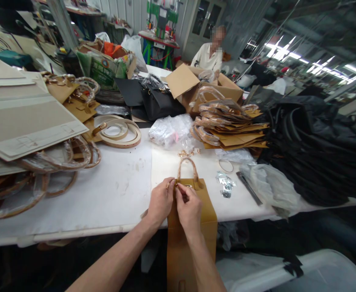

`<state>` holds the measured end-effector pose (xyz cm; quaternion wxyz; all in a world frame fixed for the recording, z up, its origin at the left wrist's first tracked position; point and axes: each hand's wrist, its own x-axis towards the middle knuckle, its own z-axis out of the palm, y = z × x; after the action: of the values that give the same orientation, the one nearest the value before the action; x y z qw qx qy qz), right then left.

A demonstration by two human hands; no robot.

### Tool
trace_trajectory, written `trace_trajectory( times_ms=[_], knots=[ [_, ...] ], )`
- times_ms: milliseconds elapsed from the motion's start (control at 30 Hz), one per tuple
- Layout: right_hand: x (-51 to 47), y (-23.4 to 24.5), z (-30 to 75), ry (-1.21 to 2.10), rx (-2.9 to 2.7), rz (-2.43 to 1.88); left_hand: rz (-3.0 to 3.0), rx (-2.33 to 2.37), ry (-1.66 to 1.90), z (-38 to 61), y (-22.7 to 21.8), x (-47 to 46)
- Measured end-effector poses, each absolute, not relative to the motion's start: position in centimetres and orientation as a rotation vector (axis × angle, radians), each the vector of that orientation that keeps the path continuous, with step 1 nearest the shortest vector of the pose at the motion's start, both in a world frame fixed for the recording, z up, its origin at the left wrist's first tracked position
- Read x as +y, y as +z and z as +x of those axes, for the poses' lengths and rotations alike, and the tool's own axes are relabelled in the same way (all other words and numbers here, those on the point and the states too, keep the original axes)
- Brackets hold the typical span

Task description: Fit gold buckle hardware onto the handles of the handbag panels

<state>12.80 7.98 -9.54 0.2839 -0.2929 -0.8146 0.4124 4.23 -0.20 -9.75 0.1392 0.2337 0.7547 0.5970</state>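
A tan-brown bag panel (pixel 206 215) lies over the table's front edge and hangs down toward me. Its wrapped curved handle (pixel 187 160) stands up at the far end, with a metal-edged slot just below. At the panel's upper left edge, my left hand (pixel 160 201) is closed in a pinch; a gold glint shows by its fingers, too small to name. My right hand (pixel 189 206) meets it there, thumb and finger pinched on a small gold-coloured metal piece (pixel 176 184). Behind the handle lie several gold-coloured fittings (pixel 189 153). Thin silver metal plates (pixel 225 184) are to the right.
Stacked tan panels with wrapped handles (pixel 226 125) stand behind. At left are pale boards (pixel 28 109) and a strap coil (pixel 120 132). A dark bar (pixel 248 187), plastic bag (pixel 271 186) and black pile (pixel 314 154) lie right. A person (pixel 208 54) sits beyond a cardboard box (pixel 184 81).
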Motion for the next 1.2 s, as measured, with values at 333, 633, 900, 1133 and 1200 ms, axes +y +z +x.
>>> trace_trajectory(
  times_ms=[333, 633, 900, 1133, 1200],
  knots=[
    [7.3, -9.3, 12.6, 1.136, -2.230, -0.730, 0.762, 2.420, 1.540, 4.2, -10.1, -0.7],
    [16.7, -6.8, 12.5, 1.609, -1.631, -0.759, 0.833, 2.490, 1.222, 1.5, -5.5, -4.2],
    [26.7, -9.8, 5.8, 1.147, -2.027, -0.940, 0.899, 2.306, 1.231, -0.4, -6.3, -4.5],
    [27.3, -9.6, 1.2, 0.790, -2.242, -1.043, 0.947, 2.280, 1.253, -1.8, -9.5, -4.4],
    [27.5, -9.4, 0.6, 0.734, -2.293, -1.101, 0.952, 2.278, 1.254, -1.8, -9.4, -4.4]
  ],
)
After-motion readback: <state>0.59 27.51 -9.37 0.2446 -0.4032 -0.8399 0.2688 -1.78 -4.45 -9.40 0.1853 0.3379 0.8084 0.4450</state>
